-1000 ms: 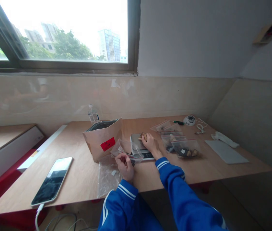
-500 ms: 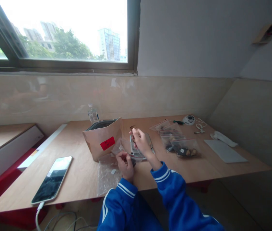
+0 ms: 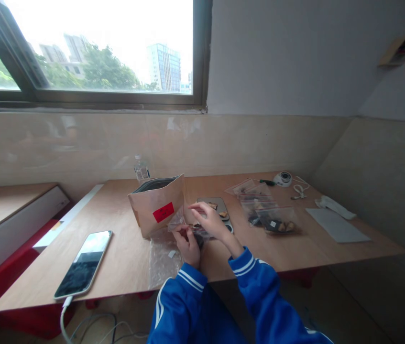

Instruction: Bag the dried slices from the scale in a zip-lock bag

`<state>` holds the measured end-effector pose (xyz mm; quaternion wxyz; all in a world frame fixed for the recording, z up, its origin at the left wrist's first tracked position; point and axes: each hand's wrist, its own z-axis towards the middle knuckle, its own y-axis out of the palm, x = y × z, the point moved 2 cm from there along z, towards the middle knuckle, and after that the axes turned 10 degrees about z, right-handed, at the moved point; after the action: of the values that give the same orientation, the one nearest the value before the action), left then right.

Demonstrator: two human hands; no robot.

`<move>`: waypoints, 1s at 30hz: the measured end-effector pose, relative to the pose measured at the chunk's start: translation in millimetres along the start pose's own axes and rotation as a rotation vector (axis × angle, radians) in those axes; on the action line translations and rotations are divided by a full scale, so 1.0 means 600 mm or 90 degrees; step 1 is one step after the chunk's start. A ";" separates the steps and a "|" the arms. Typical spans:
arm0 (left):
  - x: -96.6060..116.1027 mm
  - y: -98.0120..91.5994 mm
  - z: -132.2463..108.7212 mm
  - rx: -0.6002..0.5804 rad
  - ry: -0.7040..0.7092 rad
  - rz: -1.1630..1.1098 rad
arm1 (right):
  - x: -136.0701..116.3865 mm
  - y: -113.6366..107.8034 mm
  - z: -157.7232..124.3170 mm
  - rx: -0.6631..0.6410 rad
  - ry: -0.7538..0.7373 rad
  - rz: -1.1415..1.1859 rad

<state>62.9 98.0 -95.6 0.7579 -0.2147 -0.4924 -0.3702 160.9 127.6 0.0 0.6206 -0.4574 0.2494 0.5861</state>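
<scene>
A dark-screened smartphone (image 3: pixel 83 263) with a white cable at its near end is lying well to the left of the brown kraft-paper pouch (image 3: pixel 157 206), which is standing open on the wooden counter (image 3: pixel 123 248). A red label is showing on the pouch's front; its writing is too small to read. A small clear plastic bottle (image 3: pixel 141 170) is standing just behind the pouch. Just right of the pouch, the left hand (image 3: pixel 189 243) is pinching the edge of a small clear zip bag (image 3: pixel 184 224), holding it up off the counter; the bag is looking crumpled, with dark pieces showing inside. The right hand (image 3: pixel 207 219) is hovering at the bag's mouth, fingertips pressed together; whether they are holding a piece cannot be told. Behind the hands, right of the pouch, a flat grey digital scale (image 3: pixel 213 209) is carrying a few brown pieces. Farther right of the pouch, several filled clear bags (image 3: pixel 272 220) are lying flat.
</scene>
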 end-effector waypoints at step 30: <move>-0.004 0.001 0.005 0.010 -0.030 0.005 | 0.013 -0.007 0.034 0.021 -0.023 -0.092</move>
<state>60.9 101.5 -96.3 0.7492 -0.2193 -0.5124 -0.3578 162.1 149.4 3.8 0.6731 -0.4531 0.2140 0.5440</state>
